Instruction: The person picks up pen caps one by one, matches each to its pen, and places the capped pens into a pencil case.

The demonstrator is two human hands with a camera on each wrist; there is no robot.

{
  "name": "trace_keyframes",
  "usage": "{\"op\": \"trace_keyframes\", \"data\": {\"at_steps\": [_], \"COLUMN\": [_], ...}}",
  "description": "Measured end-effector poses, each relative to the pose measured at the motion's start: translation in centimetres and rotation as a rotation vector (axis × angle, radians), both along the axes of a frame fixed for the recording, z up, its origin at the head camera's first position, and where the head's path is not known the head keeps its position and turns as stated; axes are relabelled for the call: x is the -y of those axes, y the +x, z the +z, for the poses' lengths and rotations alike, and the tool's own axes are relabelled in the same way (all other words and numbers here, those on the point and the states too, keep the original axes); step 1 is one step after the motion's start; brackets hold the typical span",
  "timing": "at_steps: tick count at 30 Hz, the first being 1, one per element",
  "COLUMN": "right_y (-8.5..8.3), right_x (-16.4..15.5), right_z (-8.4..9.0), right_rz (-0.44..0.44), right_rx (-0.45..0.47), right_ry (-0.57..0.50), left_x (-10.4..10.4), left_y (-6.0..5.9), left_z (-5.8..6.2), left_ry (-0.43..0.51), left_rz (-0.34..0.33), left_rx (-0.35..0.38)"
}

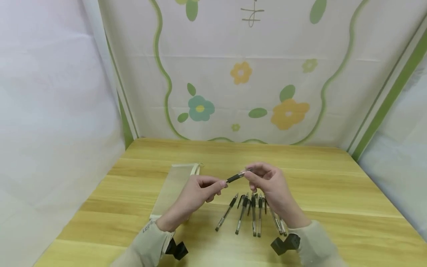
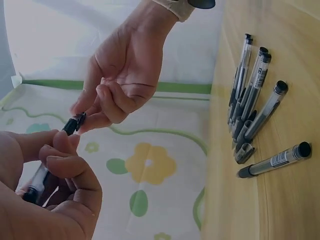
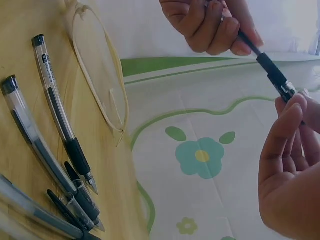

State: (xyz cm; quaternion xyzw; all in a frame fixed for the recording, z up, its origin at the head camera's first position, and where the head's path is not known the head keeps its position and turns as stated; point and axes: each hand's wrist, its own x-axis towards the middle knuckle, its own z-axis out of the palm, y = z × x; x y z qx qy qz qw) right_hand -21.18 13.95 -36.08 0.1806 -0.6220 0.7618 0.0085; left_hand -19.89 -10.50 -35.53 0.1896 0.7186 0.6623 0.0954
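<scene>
In the head view, a slim clear pen with a black grip [image 1: 236, 177] was in the air above the yellow wood-grain worktop [image 1: 317, 185], roughly midway between its left and right edges. The left hand [image 1: 200, 191] grasped one end and the right hand [image 1: 271, 185] pinched the other, so neither of the hands was released. This two-ended hold probably kept the pen straight and steady. Several similar clear pens with black grips [image 1: 254, 215] lay below, their tips toward the far edge of the worktop, perhaps so that each was easy to take. A beige translucent pouch [image 1: 171, 185] lay nearer to the left edge, partly hidden behind the left hand.

In the left wrist view, the left hand was curled round the clear barrel, a part which the head view hid. A small black clip [image 2: 81, 120] showed on the pen beside the right hand. The pouch did not appear.

In the right wrist view, loose clear caps [image 3: 77, 207] among the lying pens were plainer than from above. I could not tell whether the held pen was fully capped.
</scene>
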Motion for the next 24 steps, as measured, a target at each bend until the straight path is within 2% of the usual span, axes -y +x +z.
{"op": "trace_keyframes", "data": {"at_steps": [6, 14, 18, 24], "right_y": [-0.14, -0.27, -0.36, -0.98], "right_x": [-0.25, -0.42, -0.31, -0.84], "right_z": [0.11, 0.01, -0.22, -0.54], "right_rz": [0.094, 0.124, 0.137, 0.160], "right_rx": [-0.050, -0.084, -0.064, 0.015], "right_ry": [-0.061, -0.044, -0.051, -0.094], "left_x": [0.06, 0.13, 0.09, -0.66], "left_y": [0.16, -0.11, -0.10, -0.15], "left_z": [0.25, 0.06, -0.13, -0.32], "left_ry": [0.042, 0.002, 0.013, 0.022], "left_rz": [-0.007, 0.000, 0.003, 0.027], "left_rx": [-0.065, -0.123, -0.124, -0.128]}}
